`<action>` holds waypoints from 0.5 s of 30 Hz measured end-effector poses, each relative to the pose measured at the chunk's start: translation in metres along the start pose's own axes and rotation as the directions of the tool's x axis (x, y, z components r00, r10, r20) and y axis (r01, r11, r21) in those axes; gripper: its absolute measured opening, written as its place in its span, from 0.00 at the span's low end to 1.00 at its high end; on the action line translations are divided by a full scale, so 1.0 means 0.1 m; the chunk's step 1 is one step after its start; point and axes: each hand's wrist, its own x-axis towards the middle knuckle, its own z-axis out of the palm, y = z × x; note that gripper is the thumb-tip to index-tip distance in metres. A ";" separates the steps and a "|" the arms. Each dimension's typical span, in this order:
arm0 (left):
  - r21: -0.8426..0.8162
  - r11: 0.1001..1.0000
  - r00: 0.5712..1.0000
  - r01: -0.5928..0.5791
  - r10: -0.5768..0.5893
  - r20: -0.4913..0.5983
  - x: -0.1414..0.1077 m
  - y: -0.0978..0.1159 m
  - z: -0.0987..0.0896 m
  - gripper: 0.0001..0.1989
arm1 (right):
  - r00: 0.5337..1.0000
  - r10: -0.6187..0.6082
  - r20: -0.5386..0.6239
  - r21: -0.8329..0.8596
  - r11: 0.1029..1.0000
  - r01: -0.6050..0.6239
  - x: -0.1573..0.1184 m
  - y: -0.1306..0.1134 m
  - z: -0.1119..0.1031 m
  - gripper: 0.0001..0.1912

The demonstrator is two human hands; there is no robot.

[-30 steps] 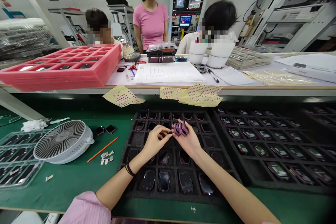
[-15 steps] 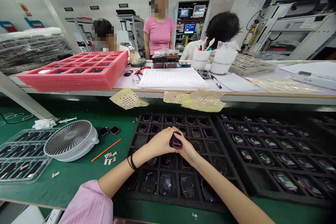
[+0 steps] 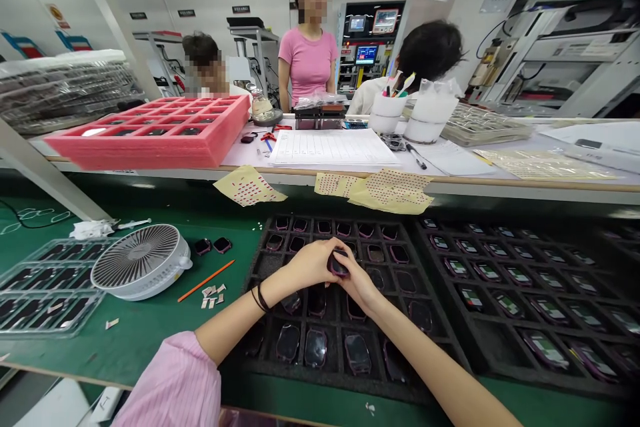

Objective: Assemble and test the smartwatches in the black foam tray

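Grips a small, dark, purple-edged watch case (image 3: 339, 268) in both left hand (image 3: 311, 263) and right hand (image 3: 358, 280), above the black foam tray (image 3: 270, 264). Likely weighs little, feels stiff, and slides easily under skin on the smooth face; probably scratches or smudges there too. Best taken by opposite side edges, with light, even pressure.

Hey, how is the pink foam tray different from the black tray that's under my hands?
The pink foam tray sits up on the shelf; the black tray lies lower, on the green bench.
The pink foam tray has no hand over it, while the black tray has your left hand and right hand above it.
Both are grids of compartments holding dark pieces.
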 end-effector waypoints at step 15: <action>0.426 0.898 0.986 0.112 -0.155 0.067 -0.02 -0.27 0.30 0.10 | 0.988 -0.142 -0.066 0.123 0.981 0.149 0.06 -0.13 -0.07 0.31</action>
